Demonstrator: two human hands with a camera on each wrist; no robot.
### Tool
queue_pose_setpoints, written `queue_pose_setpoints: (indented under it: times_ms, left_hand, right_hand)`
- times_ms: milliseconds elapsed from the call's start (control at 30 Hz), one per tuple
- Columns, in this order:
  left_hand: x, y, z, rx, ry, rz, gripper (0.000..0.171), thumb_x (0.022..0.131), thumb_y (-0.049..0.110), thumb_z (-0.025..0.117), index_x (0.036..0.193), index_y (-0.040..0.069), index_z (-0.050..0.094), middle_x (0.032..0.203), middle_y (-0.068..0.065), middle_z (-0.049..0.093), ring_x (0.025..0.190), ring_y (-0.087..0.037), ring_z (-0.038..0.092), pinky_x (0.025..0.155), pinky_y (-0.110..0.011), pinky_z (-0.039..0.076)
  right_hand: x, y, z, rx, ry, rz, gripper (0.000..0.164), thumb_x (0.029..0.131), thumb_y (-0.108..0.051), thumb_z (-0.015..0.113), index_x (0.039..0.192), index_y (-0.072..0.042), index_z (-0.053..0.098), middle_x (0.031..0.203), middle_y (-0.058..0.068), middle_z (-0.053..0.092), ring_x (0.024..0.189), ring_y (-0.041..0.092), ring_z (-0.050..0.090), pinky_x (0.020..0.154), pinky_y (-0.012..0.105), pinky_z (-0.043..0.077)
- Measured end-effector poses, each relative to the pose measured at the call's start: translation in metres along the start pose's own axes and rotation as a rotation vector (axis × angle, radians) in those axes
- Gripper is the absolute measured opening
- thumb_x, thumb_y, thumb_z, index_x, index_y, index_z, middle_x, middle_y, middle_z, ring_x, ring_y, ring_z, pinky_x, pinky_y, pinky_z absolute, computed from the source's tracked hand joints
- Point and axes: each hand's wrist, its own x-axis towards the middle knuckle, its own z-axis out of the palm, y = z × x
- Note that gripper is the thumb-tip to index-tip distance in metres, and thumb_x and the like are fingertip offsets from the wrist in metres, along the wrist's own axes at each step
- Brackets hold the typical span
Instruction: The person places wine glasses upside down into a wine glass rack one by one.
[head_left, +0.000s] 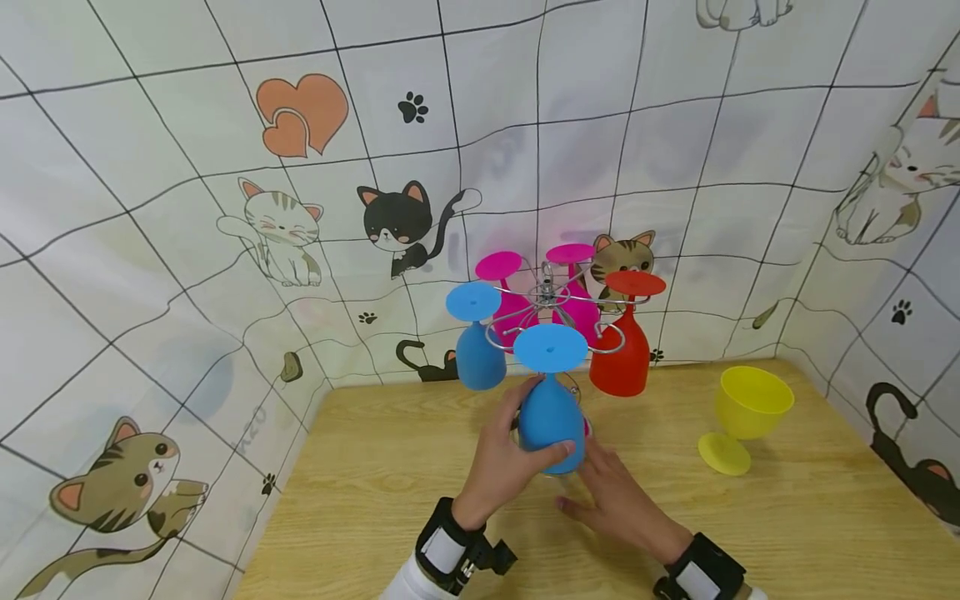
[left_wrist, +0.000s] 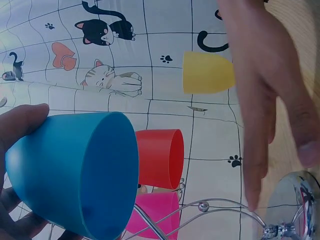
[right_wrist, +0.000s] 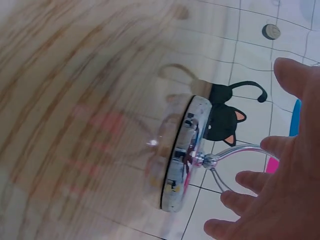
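My left hand (head_left: 501, 467) grips the bowl of a blue plastic goblet (head_left: 551, 421), which is upside down at the front of a silver wire glass rack (head_left: 547, 293). The goblet's foot is up at the rack's front loops; whether it hangs free is unclear. My right hand (head_left: 626, 504) is just right of the goblet, low near the rack's stem, its fingers extended. In the right wrist view these fingers are by the wire stem above the shiny round base (right_wrist: 186, 155); contact cannot be made out. The left wrist view shows the goblet's open mouth.
Upside down on the rack hang another blue goblet (head_left: 481, 358), two pink goblets (head_left: 576, 304) and a red goblet (head_left: 622, 358). A yellow goblet (head_left: 753, 404) stands upright at the right of the wooden table (head_left: 360, 467). Cat-patterned cloth (head_left: 187, 292) surrounds the table's back and sides.
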Motion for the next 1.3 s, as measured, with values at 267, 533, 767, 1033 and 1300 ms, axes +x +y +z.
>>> queue_pose_setpoints:
  times_ms: [267,533,767,1033,1300]
  left_hand:
    - [0.016,-0.006,0.001,-0.012,-0.014,-0.032,0.077,0.082,0.032,0.078,0.148,0.031,0.039,0.146,-0.002,0.048,0.130,-0.033,0.051,0.096,-0.054,0.053]
    - [0.027,-0.010,-0.002,-0.017,0.014,-0.041,0.079,0.081,0.035,0.078,0.148,0.035,0.037,0.146,-0.003,0.047,0.129,-0.032,0.051,0.094,-0.052,0.054]
    - [0.036,-0.015,-0.005,-0.009,0.043,-0.032,0.081,0.082,0.035,0.079,0.151,0.028,0.037,0.149,-0.005,0.045,0.131,-0.034,0.049,0.096,-0.055,0.052]
    - [0.039,-0.021,-0.010,0.001,0.066,-0.052,0.078,0.082,0.039,0.078,0.149,0.030,0.038,0.148,-0.005,0.045,0.131,-0.034,0.050,0.097,-0.055,0.052]
    - [0.038,-0.025,-0.017,-0.009,0.110,-0.073,0.082,0.082,0.039,0.078,0.150,0.021,0.037,0.148,-0.009,0.045,0.129,-0.038,0.051,0.096,-0.059,0.051]
  right_hand:
    - [0.004,0.004,0.009,-0.006,-0.080,0.052,0.074,0.090,-0.047,0.067,0.149,-0.011,0.042,0.159,0.017,0.030,0.145,0.045,0.030,0.108,0.076,0.023]
    - [0.006,0.008,0.012,-0.008,-0.162,0.105,0.075,0.091,-0.052,0.062,0.151,-0.012,0.039,0.158,0.017,0.031,0.146,0.043,0.029,0.110,0.074,0.021]
    - [0.006,0.011,0.014,-0.030,-0.175,0.108,0.077,0.091,-0.056,0.061,0.149,-0.010,0.041,0.157,0.019,0.032,0.145,0.043,0.029,0.111,0.073,0.022]
    - [0.006,0.012,0.014,-0.038,-0.171,0.102,0.076,0.091,-0.055,0.061,0.148,-0.010,0.043,0.157,0.018,0.033,0.145,0.042,0.029,0.112,0.071,0.021]
    - [0.008,0.013,0.013,-0.042,-0.174,0.104,0.075,0.090,-0.054,0.062,0.148,-0.009,0.044,0.157,0.018,0.033,0.146,0.042,0.029,0.113,0.070,0.021]
